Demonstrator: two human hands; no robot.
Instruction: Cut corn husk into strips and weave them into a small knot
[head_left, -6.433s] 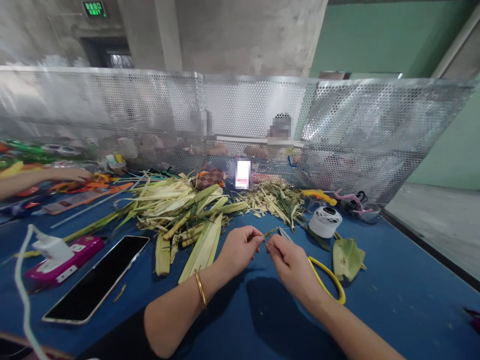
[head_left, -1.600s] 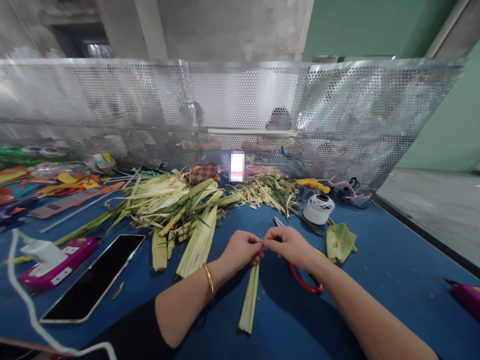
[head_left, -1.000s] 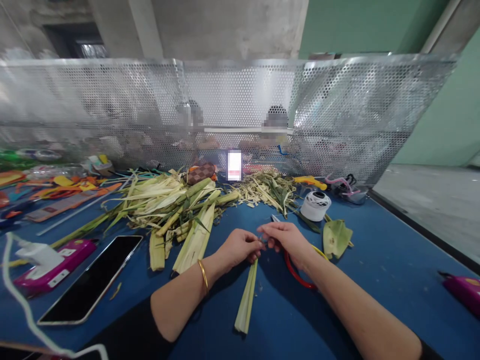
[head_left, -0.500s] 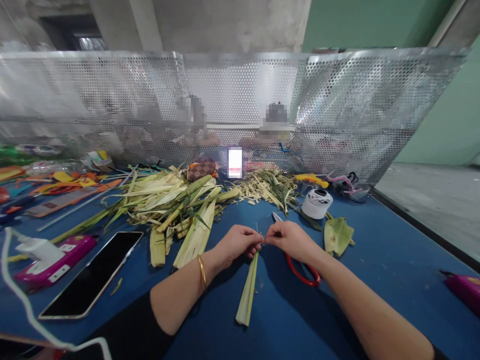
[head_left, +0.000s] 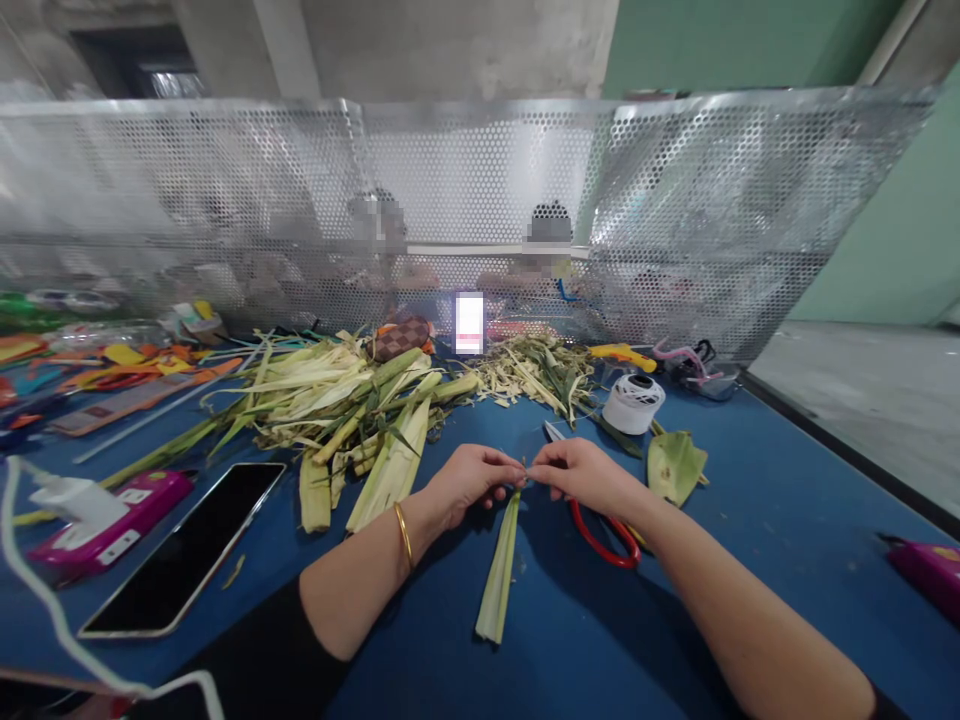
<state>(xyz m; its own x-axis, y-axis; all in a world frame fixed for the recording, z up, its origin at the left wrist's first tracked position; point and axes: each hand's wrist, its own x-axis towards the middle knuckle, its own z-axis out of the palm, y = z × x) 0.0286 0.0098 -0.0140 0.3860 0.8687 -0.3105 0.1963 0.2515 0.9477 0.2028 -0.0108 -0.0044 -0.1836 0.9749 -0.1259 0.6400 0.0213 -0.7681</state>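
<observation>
My left hand (head_left: pixel 478 474) is closed in a pinch at the narrow top of a folded pale green corn husk strip (head_left: pixel 498 585), which hangs down towards me over the blue table. Right beside it, my right hand (head_left: pixel 581 472) is also closed, its fingertips meeting the left ones at the strip's tip. Whatever the right fingers pinch is too small to make out. Scissors with red and yellow handles (head_left: pixel 600 540) lie partly under my right hand, blades pointing away. Beyond them stands a white spool of thread (head_left: pixel 634 403).
A heap of corn husks (head_left: pixel 322 390) lies left of centre, with shredded scraps (head_left: pixel 536 375) behind. A black phone (head_left: pixel 187 550) and a magenta power strip (head_left: pixel 112 530) are at left. A curved husk piece (head_left: pixel 675 467) lies right. A perforated metal screen (head_left: pixel 480 170) closes the back.
Earliest, a short green piece showed between my fingers; now the long husk strip hangs below them. My right hand drew slightly away, then came back to the left. Another person's arm at left is gone.
</observation>
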